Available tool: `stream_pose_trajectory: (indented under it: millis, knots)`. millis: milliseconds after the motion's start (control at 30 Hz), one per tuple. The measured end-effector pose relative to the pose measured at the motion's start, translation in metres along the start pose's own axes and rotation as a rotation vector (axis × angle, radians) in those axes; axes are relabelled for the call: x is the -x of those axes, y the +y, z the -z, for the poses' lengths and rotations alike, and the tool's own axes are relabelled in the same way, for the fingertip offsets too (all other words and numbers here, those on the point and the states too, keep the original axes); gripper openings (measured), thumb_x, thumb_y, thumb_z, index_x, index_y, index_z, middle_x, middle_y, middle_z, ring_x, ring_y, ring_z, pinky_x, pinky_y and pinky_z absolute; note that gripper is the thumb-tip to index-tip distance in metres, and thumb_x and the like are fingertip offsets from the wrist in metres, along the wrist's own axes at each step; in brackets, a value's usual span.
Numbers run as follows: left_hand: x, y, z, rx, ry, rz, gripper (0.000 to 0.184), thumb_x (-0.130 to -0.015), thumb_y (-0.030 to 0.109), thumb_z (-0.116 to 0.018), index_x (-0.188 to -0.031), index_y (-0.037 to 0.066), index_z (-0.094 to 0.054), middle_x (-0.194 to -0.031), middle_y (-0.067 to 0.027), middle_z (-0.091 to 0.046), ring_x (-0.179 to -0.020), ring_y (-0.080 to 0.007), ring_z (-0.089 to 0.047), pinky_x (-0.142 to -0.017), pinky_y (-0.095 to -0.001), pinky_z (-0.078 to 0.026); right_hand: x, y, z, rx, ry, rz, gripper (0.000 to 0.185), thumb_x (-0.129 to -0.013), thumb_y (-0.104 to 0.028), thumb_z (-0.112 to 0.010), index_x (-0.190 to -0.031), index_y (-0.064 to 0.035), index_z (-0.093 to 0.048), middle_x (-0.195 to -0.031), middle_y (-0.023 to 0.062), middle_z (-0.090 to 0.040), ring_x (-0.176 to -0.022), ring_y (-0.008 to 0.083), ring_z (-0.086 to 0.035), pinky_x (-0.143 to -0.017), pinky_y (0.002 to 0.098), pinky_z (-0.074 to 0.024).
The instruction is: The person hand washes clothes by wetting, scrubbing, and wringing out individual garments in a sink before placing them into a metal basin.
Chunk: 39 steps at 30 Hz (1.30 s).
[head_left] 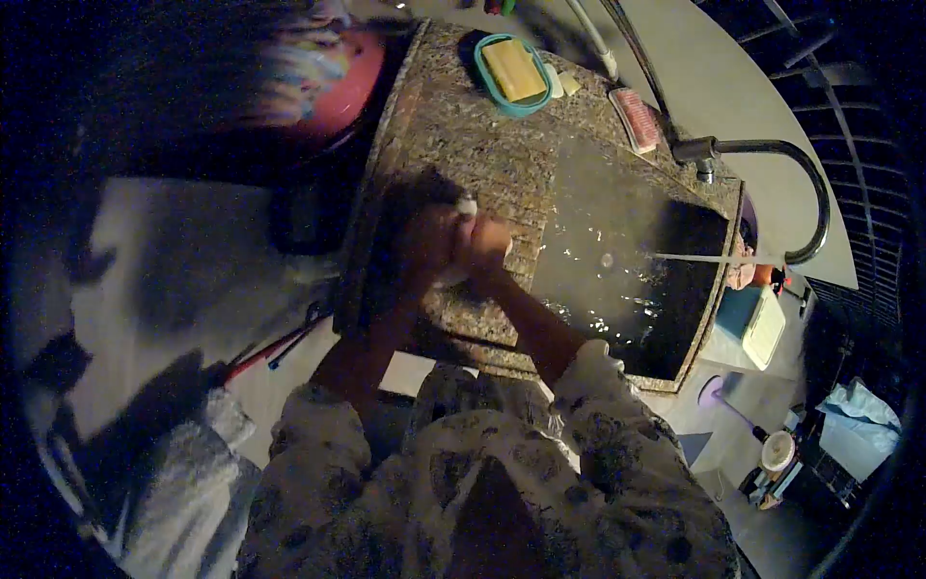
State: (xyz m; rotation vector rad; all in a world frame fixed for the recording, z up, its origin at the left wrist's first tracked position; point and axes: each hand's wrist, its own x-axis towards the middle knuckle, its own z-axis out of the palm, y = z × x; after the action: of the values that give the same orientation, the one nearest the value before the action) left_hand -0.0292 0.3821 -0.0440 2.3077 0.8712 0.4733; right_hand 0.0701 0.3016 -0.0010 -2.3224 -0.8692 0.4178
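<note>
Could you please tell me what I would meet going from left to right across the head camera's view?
Pink round-sided basin, the person's bare left hand, their bare right hand, pink-and-white rectangular brush, curved shiny metal faucet.

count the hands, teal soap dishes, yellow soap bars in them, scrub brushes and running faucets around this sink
Left hand plus right hand: 2
Teal soap dish: 1
Yellow soap bar: 1
Scrub brush: 1
Running faucet: 1
Total: 6
</note>
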Motion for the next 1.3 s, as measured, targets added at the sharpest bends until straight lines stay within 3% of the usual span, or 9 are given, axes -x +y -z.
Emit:
stream_pose_trajectory:
  millis: [100, 200, 267, 300, 400, 533, 767, 867, 1300]
  knots:
    - [-0.02, -0.004, 0.002, 0.507, 0.176, 0.093, 0.037, -0.098, 0.032, -0.055, -0.124, 0.007, -0.061, -0.106, -0.0162, -0.066, -0.096, -0.031, -0.063, -0.089, -0.041, -0.05, 0.01, -0.007, 0.013, -0.112, 0.005, 0.061, 0.031, -0.095, -0.027, -0.051, -0.076, -0.0039, -0.061, -0.074, 0.0186, -0.064, -0.065, 0.039, -0.061, -0.059, 0.049, -0.0469]
    - [-0.028, 0.058, 0.128, 0.64, 0.013, 0.551, 0.037, -0.099, 0.028, -0.054, -0.126, 0.003, -0.059, -0.097, -0.0183, -0.067, -0.094, -0.0315, -0.064, -0.09, -0.0425, -0.049, 0.031, -0.017, 0.035, -0.472, 0.159, 0.397, 0.016, -0.087, -0.02, -0.062, -0.08, -0.0061, -0.066, -0.072, 0.0138, -0.063, -0.069, 0.0374, -0.062, -0.065, 0.046, -0.0499]
    - [0.008, 0.039, 0.131, 0.17, -0.045, -0.021, 0.034, -0.095, 0.023, -0.057, -0.122, 0.002, -0.061, -0.104, -0.0204, -0.065, -0.101, -0.0336, -0.061, -0.092, -0.0437, -0.048, 0.059, -0.023, 0.042, -0.421, 0.075, 0.49, 0.013, -0.082, -0.015, -0.065, -0.087, -0.0037, -0.065, -0.091, 0.0164, -0.064, -0.091, 0.0366, -0.06, -0.081, 0.0456, -0.0476]
    - [0.028, 0.035, 0.127, 0.185, -0.079, 0.014, 0.034, -0.094, 0.023, -0.058, -0.121, 0.002, -0.062, -0.106, -0.0212, -0.065, -0.104, -0.035, -0.059, -0.093, -0.0435, -0.048, 0.072, -0.036, 0.053, -0.417, 0.077, 0.549, 0.014, -0.08, -0.013, -0.066, -0.09, -0.0036, -0.065, -0.097, 0.0168, -0.064, -0.096, 0.0372, -0.059, -0.084, 0.0458, -0.0471]
    - [0.071, 0.052, 0.136, 0.179, -0.003, -0.114, 0.032, -0.09, 0.021, -0.061, -0.116, 0.003, -0.064, -0.112, -0.023, -0.063, -0.111, -0.0381, -0.056, -0.094, -0.0423, -0.047, 0.083, -0.006, 0.033, -0.613, -0.106, 0.346, 0.043, -0.077, -0.006, -0.068, -0.119, -0.0026, -0.06, -0.125, 0.0219, -0.057, -0.121, 0.046, -0.048, -0.101, 0.0495, -0.042]
    - [0.091, 0.093, 0.134, -0.011, 0.276, -0.16, 0.031, -0.09, 0.023, -0.057, -0.111, 0.002, -0.066, -0.109, -0.0211, -0.065, -0.105, -0.0343, -0.059, -0.092, -0.0413, -0.048, 0.108, -0.024, 0.04, -0.575, -0.114, 0.159, 0.052, -0.084, -0.012, -0.065, -0.134, -0.001, -0.052, -0.132, 0.0275, -0.052, -0.127, 0.0501, -0.044, -0.107, 0.0536, -0.0379]
    - [0.099, 0.071, 0.081, -0.085, 0.167, -0.052, 0.03, -0.091, 0.026, -0.055, -0.107, 0.002, -0.066, -0.106, -0.0178, -0.065, -0.099, -0.0313, -0.06, -0.09, -0.0409, -0.049, 0.119, 0.015, -0.007, -0.222, -0.065, 0.321, 0.048, -0.094, -0.023, -0.055, -0.133, 0.0046, -0.05, -0.137, 0.0299, -0.047, -0.128, 0.0486, -0.044, -0.108, 0.0566, -0.0353]
    - [0.093, 0.054, 0.067, -0.105, 0.086, -0.023, 0.03, -0.092, 0.026, -0.055, -0.106, 0.002, -0.066, -0.105, -0.0169, -0.065, -0.098, -0.0306, -0.06, -0.089, -0.0408, -0.049, 0.106, 0.022, -0.015, -0.226, 0.049, 0.363, 0.042, -0.094, -0.025, -0.055, -0.126, 0.003, -0.055, -0.128, 0.0274, -0.053, -0.119, 0.0457, -0.05, -0.102, 0.0547, -0.0398]
    - [0.098, 0.008, 0.076, -0.006, -0.123, 0.217, 0.031, -0.093, 0.03, -0.054, -0.102, 0.003, -0.065, -0.101, -0.0126, -0.064, -0.094, -0.0279, -0.06, -0.086, -0.0401, -0.049, 0.097, 0.012, -0.007, -0.217, -0.017, 0.295, 0.038, -0.094, -0.033, -0.055, -0.111, -0.0003, -0.061, -0.105, 0.0237, -0.06, -0.097, 0.0426, -0.058, -0.086, 0.0518, -0.0457]
